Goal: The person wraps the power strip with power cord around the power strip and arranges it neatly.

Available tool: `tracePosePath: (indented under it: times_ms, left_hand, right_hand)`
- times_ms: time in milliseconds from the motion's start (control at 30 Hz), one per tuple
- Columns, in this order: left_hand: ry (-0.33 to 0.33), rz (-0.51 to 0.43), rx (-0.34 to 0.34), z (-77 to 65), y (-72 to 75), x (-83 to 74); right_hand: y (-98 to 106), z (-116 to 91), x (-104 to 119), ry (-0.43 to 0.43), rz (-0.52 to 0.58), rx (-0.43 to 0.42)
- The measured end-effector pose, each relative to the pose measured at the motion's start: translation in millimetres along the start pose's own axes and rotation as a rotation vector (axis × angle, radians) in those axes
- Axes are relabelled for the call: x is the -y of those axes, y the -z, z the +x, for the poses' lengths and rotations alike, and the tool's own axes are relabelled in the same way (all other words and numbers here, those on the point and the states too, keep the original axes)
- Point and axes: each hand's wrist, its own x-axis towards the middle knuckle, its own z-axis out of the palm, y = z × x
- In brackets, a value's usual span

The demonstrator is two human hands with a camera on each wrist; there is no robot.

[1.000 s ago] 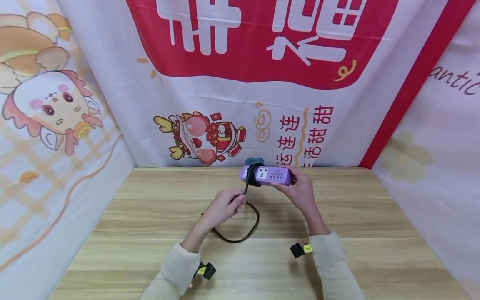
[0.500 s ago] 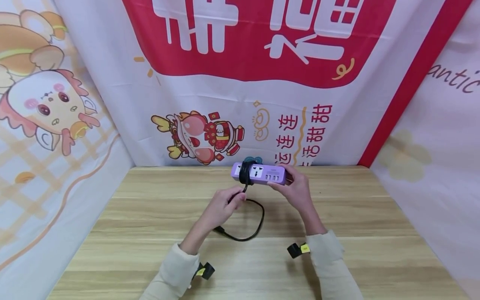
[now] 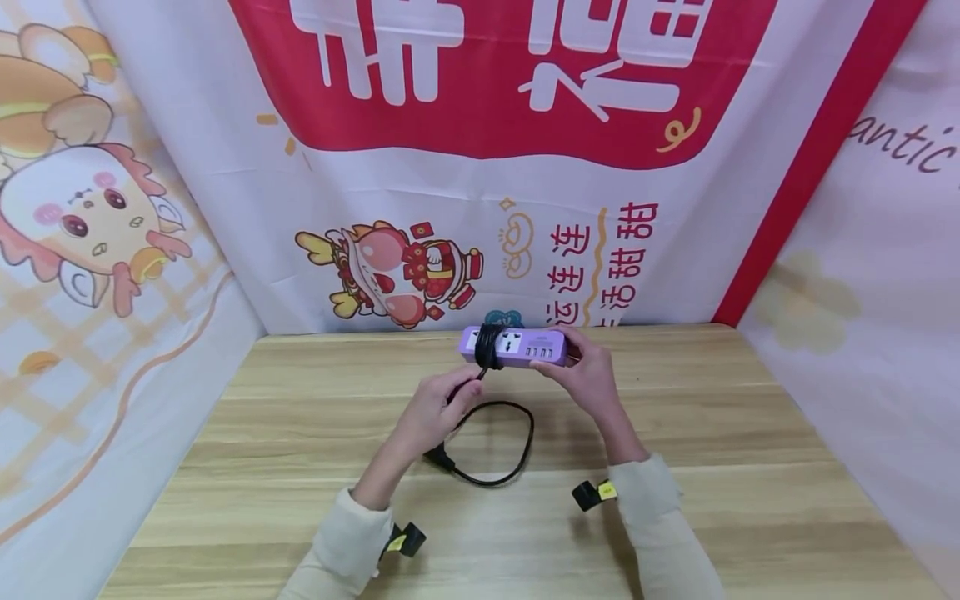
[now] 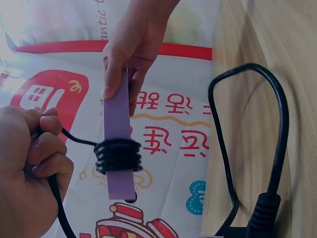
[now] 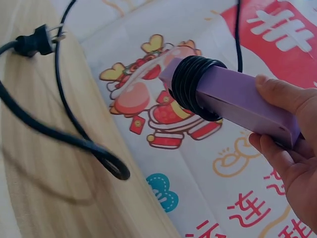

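Note:
My right hand (image 3: 588, 371) grips a purple power strip (image 3: 543, 348) by its right end, thumb on one side and fingers on the other. Several turns of black cord (image 5: 190, 88) wrap tightly around the strip near its far end. With curled fingers, my left hand (image 3: 435, 408) holds the cord just below and left of the strip; in the left wrist view a stretch of cord runs from that fist (image 4: 42, 153) to the coil. The loose end hangs in a loop below and ends in a black plug (image 5: 37, 42) with metal prongs.
Beneath the hands lies a wood-grain table (image 3: 712, 467). A printed white and red cloth (image 3: 420, 183) hangs behind its back edge, and patterned cloths stand at both sides. A black wrist camera (image 3: 408, 540) sits at the left cuff, another (image 3: 587, 496) at the right.
The power strip and right hand have shifted slightly left. My left hand has moved a little left and down along with the cord, and the plug now shows more clearly below it.

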Motion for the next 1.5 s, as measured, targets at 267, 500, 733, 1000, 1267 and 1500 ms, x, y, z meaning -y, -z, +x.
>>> tracePosePath:
  times_ms: [267, 500, 733, 1000, 1267, 1500]
  left_hand:
    - [0.032, -0.063, 0.162, -2.5, -11.2, 3.6]
    - [0.115, -0.135, 0.3, -3.3, -18.4, 9.8]
    - [0.221, -0.282, 0.382, -4.0, -22.6, 18.0]
    - [0.237, -0.322, 0.38, -5.4, -29.6, 19.0]
    - [0.118, -0.252, 0.469, -6.3, -26.3, 11.0]
    - [0.112, -0.174, 0.497, -5.5, -26.2, 7.0]
  right_hand:
    - [10.6, 2.2, 0.1, -0.15, 0.045, -0.044]
    - [18.6, 4.0, 4.8, -0.257, 0.164, -0.101]
    - [23.1, 8.6, 9.0, -0.28, 0.389, -0.168]
    - [12.1, 6.4, 17.5, -0.315, 0.512, -0.167]
    - [8.4, 3.4, 17.5, -0.329, 0.493, -0.147]
    - [8.8, 3.2, 18.7, -0.345, 0.471, -0.142]
